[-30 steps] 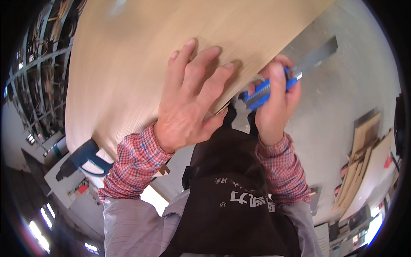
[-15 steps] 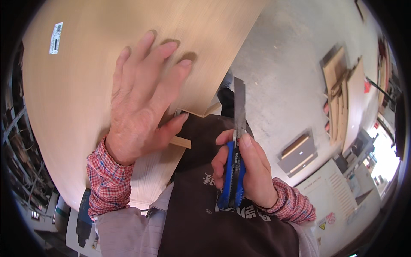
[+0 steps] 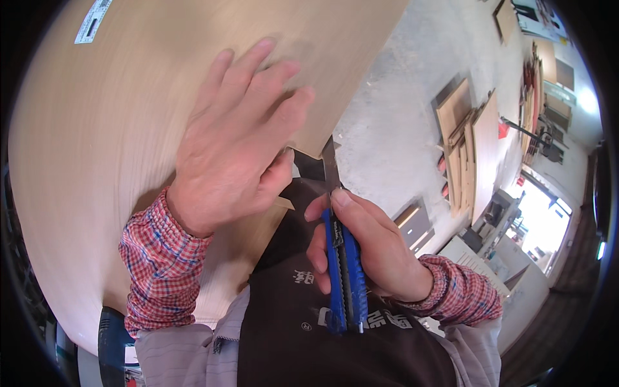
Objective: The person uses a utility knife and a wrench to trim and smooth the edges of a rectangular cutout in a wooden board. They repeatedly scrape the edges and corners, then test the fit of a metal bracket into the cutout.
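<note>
A large light wood-grain panel (image 3: 90, 168) fills the left side of the view, with a cut-out along its near right edge. Over its surface my left hand (image 3: 225, 155) is spread with fingers apart, holding nothing; its thumb is by the cut-out. My right hand (image 3: 383, 255) grips a blue and black utility knife (image 3: 345, 271), thumb near the front of the handle. The long blade (image 3: 330, 166) is out, and its tip is at the panel's corner beside the cut-out; I cannot tell whether it touches.
A white label (image 3: 95, 20) is stuck on the panel's far left. Wooden boards (image 3: 465, 148) lean in a stack across the grey floor (image 3: 400, 116) on the right. At the lower left, a dark tool (image 3: 111, 345) sits beside my sleeve. A light cabinet (image 3: 535, 313) stands at right.
The blade has come up and left, from beside the panel to its corner. My left hand has shifted slightly up and right in view. The whole view has also turned.
</note>
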### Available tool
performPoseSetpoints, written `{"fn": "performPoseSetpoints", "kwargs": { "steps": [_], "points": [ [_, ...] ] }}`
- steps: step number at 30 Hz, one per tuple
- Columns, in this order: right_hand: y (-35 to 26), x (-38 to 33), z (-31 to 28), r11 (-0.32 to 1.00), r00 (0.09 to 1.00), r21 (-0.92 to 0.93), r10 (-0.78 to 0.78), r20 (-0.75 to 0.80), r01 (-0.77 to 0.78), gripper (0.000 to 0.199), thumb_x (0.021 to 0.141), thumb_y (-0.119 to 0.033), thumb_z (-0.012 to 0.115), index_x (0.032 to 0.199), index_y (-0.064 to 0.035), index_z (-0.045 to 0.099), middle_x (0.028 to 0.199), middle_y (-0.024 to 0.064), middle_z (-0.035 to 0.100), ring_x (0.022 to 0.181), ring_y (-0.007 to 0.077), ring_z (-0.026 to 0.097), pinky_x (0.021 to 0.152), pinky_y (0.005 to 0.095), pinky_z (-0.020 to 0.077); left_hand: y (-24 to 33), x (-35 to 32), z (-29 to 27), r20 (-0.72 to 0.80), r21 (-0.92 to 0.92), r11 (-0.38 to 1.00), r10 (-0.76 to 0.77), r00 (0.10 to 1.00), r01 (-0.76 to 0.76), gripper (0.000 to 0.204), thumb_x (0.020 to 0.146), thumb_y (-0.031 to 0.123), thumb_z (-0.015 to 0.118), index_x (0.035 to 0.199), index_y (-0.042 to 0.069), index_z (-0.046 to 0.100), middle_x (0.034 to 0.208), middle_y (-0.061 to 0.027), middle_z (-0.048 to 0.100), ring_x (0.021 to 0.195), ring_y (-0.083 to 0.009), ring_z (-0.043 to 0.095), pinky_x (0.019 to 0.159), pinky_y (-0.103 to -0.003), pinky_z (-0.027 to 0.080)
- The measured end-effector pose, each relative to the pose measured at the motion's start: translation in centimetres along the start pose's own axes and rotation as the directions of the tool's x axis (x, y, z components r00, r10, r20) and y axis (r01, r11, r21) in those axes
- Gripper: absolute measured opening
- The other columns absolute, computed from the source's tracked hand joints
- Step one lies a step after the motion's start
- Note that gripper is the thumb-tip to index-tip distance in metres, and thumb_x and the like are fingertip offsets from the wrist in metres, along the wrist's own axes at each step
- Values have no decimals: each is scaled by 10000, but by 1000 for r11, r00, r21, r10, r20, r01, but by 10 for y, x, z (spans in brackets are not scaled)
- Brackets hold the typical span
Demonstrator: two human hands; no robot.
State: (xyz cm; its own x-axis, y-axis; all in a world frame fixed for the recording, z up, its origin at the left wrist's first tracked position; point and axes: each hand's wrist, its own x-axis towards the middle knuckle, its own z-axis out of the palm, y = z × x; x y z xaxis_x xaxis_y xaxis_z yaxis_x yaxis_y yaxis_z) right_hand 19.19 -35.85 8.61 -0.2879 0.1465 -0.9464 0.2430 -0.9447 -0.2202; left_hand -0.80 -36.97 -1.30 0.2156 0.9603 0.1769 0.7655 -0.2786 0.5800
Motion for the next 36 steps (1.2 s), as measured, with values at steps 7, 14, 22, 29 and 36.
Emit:
{"fn": "performPoseSetpoints", "kwargs": {
  "steps": [7,14,22,29,36],
  "points": [
    [-17,-4,13,987,993,111,116,4,-116,484,1132,-436,297,1183,-6,513,692,147,627,538,253,643,499,330,533,0,0,0,10,-63,998,-11,1000,12,602,669,64,671,1270,57,634,1431,-152,561,1451,-430,423,1202,-617,269],
    [-19,-1,12,988,988,2,154,-22,-154,449,1116,-447,368,1103,-20,507,678,110,622,520,207,630,499,322,534,-2,1,-1,20,-89,996,-14,1000,16,562,677,41,651,1238,72,651,1414,-147,574,1429,-437,449,1189,-637,277],
    [-14,12,9,985,994,-139,96,-58,-103,428,1124,-402,355,1106,-24,555,668,114,646,502,195,643,460,280,526,-3,1,3,-12,-66,998,-6,1000,6,527,695,33,645,1219,76,668,1409,-149,583,1426,-435,461,1181,-638,291],
    [-10,36,-4,994,998,-104,21,-63,-28,414,1120,-399,384,1093,-23,556,681,102,643,506,185,640,459,279,523,1,4,-2,2,-76,997,-11,1000,11,519,705,46,648,1223,79,665,1411,-160,581,1426,-442,459,1183,-636,289],
    [-5,12,2,990,997,-118,73,-18,-75,387,1101,-399,427,1062,-28,528,671,96,624,494,191,619,463,305,517,2,4,-1,13,-45,999,-14,1000,15,529,699,41,650,1226,83,664,1413,-155,578,1427,-442,456,1183,-628,293]
  ]
}}
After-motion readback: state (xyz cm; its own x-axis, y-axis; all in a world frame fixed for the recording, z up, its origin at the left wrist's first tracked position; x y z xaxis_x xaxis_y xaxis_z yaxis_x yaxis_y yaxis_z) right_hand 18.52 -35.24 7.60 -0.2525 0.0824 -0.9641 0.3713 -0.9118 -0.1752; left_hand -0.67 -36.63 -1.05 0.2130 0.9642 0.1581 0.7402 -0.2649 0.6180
